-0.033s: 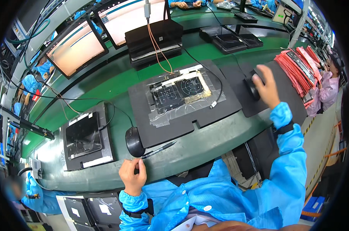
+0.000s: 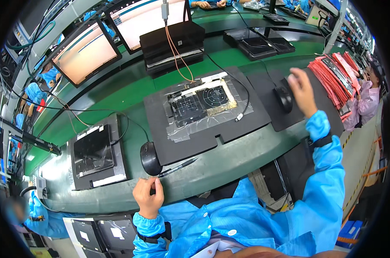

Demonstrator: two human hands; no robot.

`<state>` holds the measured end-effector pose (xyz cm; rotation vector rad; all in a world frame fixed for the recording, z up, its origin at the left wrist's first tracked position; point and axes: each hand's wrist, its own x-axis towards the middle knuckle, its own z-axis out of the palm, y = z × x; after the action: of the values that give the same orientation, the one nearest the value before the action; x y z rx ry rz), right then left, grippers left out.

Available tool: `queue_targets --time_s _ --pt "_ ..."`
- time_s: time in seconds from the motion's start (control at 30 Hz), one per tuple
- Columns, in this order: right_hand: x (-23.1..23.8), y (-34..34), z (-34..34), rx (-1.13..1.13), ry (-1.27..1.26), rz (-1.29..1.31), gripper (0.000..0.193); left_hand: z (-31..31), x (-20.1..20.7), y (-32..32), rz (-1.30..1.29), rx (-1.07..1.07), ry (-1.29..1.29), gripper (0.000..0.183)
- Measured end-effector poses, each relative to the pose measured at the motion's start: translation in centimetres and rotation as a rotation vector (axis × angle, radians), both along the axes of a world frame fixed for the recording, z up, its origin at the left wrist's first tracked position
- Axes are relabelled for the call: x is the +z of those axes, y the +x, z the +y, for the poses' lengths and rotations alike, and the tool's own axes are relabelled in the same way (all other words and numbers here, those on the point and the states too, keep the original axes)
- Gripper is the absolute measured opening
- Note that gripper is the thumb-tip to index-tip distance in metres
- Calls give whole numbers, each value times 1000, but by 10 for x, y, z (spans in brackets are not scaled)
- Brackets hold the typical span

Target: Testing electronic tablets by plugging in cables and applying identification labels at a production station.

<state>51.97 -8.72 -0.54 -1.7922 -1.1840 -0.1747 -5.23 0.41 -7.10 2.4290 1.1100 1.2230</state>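
My left hand [image 2: 149, 196] rests at the table's front edge with its fingers curled closed. Nothing shows inside it, and a black pen [image 2: 178, 167] and a black mouse [image 2: 150, 158] lie just beyond. To the right, my right hand [image 2: 303, 92] is open, fingers apart and a little bent. It hovers to the right of a second black mouse [image 2: 283, 99], with a small gap between them. Between my hands lies a dark foam mat [image 2: 190, 146]. A black fixture with a ring pattern [image 2: 215, 97] is taped into it under clear film.
A dark panel [image 2: 94, 150] lies on a mat at the left. Two monitors [image 2: 86, 53] and a black box [image 2: 172, 45] stand behind. Red-wrapped parts [image 2: 330, 84] are stacked at the far right, near a person in pink [image 2: 368, 98]. A cable [image 2: 229, 77] crosses the foam mat.
My right hand has shifted to the right, off the side of the right mouse, which now shows fully. My left hand stays where it was.
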Motion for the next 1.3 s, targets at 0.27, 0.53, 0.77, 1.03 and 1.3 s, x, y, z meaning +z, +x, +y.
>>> queue_targets --time_s 0.27,0.53,0.77,1.03,1.3 --pt "45 166 103 -126 -173 1138 115 6 2 3 -21 51 103 14" --pt "-107 412 208 44 68 1470 60 8 6 -4 -43 127 112 13" --pt "-124 452 209 -191 108 1489 50 8 11 -4 -33 157 100 13" --pt "-132 452 219 172 146 1392 32 10 4 -2 -3 190 98 14" --pt "-97 361 229 -412 89 1381 61 13 8 7 58 221 109 15"
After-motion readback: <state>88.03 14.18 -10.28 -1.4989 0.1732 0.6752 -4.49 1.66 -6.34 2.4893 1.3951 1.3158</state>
